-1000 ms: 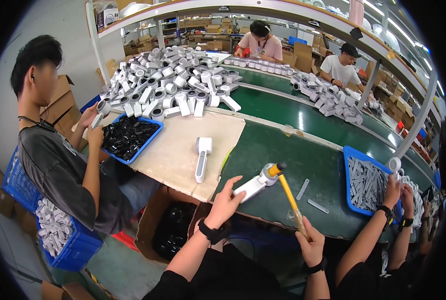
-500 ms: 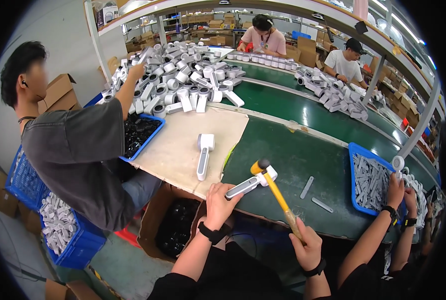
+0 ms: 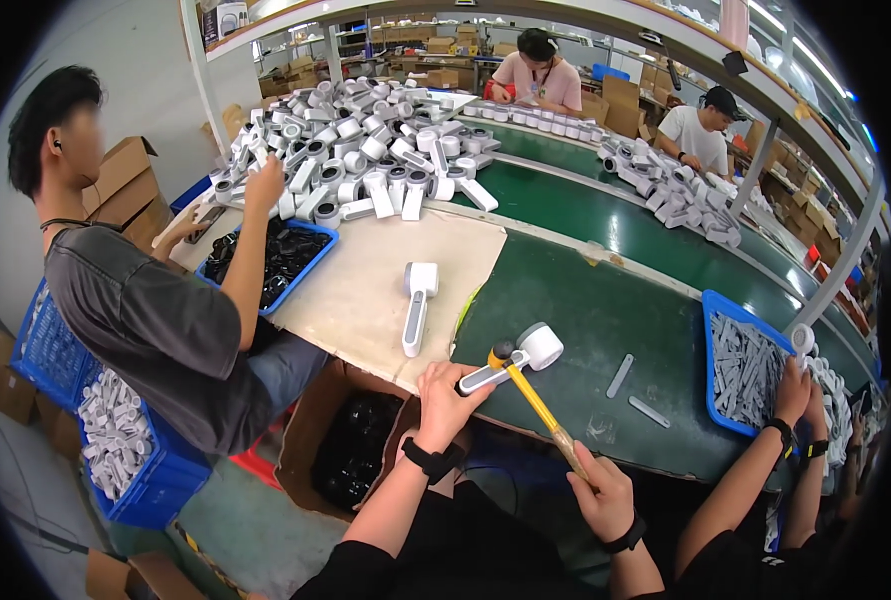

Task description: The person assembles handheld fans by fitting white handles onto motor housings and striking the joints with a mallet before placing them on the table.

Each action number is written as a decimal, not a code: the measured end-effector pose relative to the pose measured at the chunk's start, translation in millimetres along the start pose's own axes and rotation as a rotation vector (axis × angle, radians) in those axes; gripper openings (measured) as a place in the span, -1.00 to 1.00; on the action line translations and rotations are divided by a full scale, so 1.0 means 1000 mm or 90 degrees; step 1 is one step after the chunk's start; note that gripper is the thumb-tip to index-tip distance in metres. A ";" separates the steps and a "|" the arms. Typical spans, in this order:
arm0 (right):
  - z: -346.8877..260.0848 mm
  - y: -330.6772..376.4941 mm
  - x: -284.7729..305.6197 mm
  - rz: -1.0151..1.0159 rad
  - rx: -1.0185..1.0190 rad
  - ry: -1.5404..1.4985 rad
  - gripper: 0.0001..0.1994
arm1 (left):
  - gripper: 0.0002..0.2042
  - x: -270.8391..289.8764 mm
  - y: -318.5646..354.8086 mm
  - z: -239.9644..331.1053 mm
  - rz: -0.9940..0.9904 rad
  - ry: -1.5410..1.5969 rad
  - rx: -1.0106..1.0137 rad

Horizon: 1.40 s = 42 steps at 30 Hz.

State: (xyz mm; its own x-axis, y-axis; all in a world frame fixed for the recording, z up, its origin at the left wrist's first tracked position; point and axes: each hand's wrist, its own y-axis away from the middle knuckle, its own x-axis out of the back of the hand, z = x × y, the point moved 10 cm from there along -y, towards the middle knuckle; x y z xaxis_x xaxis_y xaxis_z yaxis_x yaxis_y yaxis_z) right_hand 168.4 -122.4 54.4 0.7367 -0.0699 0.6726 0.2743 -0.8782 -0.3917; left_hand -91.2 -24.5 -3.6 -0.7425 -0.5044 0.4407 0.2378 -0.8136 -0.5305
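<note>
My left hand (image 3: 446, 405) is closed round the handle end of a white handheld device (image 3: 540, 347) with a round head, which lies on the green tabletop. My right hand (image 3: 604, 495) grips a mallet (image 3: 538, 402) by the bare end of its yellow shaft. The mallet's black and yellow head is over the device's grey handle strip; whether they touch I cannot tell. Another such device (image 3: 419, 308) lies on the beige board (image 3: 366, 290) to the left. Two loose grey strips (image 3: 620, 376) lie to the right of the mallet.
A blue tray of grey strips (image 3: 708, 350) stands at the right, beside another person's hands (image 3: 796, 390). At the left a co-worker (image 3: 136, 280) sits by a blue tray of black parts (image 3: 333, 240). Heaped devices (image 3: 366, 150) lie behind; a carton (image 3: 311, 440) stands below the table edge.
The mallet's head has come down and left from above the device to its handle strip. My right hand has shifted slightly left. The co-worker's arm at the left has moved too.
</note>
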 end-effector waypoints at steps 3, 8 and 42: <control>-0.009 0.000 -0.006 -0.004 0.052 -0.030 -0.49 | -0.72 0.000 -0.001 -0.003 0.005 -0.020 0.019; -0.018 0.000 -0.014 -0.046 0.061 -0.023 -0.49 | -0.71 -0.003 -0.003 -0.004 0.009 -0.014 0.008; 0.063 0.025 0.004 0.108 -0.124 -0.211 -0.48 | -0.61 0.054 -0.081 -0.030 0.158 -0.467 -0.078</control>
State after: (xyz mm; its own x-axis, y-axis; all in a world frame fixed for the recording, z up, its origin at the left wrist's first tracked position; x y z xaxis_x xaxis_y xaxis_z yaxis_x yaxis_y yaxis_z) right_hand 217.1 -114.5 7.4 0.9292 -0.0927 0.3577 0.0339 -0.9426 -0.3322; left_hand -169.4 22.8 41.9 -0.0630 -0.7640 0.6421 0.2407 -0.6361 -0.7332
